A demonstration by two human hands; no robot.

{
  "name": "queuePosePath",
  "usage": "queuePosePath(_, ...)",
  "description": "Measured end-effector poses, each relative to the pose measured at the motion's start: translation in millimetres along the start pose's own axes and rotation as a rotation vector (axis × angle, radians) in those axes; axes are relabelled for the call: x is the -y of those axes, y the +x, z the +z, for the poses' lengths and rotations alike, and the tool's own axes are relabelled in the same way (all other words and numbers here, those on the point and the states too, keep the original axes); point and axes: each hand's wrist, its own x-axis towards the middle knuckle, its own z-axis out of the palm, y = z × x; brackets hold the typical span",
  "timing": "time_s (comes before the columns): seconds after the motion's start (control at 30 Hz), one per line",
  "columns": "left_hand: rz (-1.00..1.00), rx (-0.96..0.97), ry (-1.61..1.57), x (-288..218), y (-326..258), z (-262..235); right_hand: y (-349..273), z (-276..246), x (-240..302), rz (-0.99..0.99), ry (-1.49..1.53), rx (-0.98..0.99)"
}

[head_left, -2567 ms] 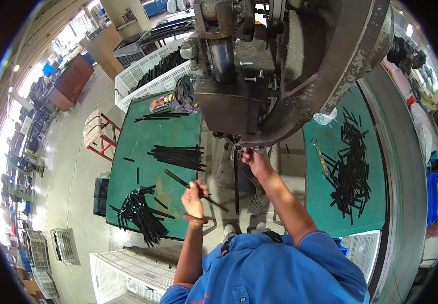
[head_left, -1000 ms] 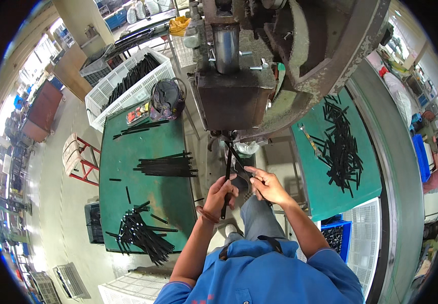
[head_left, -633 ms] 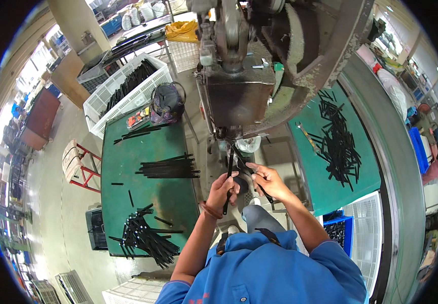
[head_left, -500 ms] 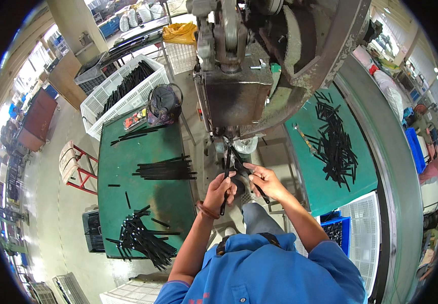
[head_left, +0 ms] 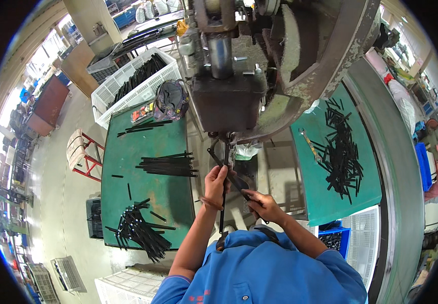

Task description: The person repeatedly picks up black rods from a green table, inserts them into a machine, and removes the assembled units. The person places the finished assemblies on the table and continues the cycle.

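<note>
The person in the blue shirt stands close against the big grey press. The left hand is closed around a long black rod that stands nearly upright, its top up under the press head, its lower end down toward the chest. The right hand is clenched on a second black rod that slants up to about 11 o'clock, so the two rods cross just beside the left fingers. Where the tips meet the tooling is too dark to make out.

At 10 o'clock from the hands, past the far edge of the left green table, sits a white slatted crate loaded with long black rods laid lengthwise. At 4 o'clock, a small blue bin holds dark short pieces, partly tucked under the right green table; a white mesh basket stands beside it, its contents unclear. Another white crate at 7 o'clock is cut off by the shoulder and picture edge.

On the left table, a neat bundle of rods lies at 9 o'clock and a messy heap at 8 o'clock. A flat colourful package rests at the table's far edge beside a dark cap. The right table carries a scattered pile of short black pieces.
</note>
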Motion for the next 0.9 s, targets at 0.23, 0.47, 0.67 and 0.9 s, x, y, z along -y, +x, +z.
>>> queuePosePath(0.23, -0.035, -0.074, 0.044, -1, -11, 10, 9, -38, -1, -0.110, -0.102, 0.066)
queuePosePath(0.47, -0.042, -0.134, 0.125, 18, -5, 0, 192, -103, -43, -0.448, -1.002, -0.563)
queuePosePath(0.67, -0.052, -0.141, 0.140, 16, -8, 5, 250, -110, -108, -0.313, -1.110, -0.485)
queuePosePath(0.9, -0.059, -0.153, 0.114, 23, -7, -5, 244, -107, -102, -0.290, -1.244, -0.363)
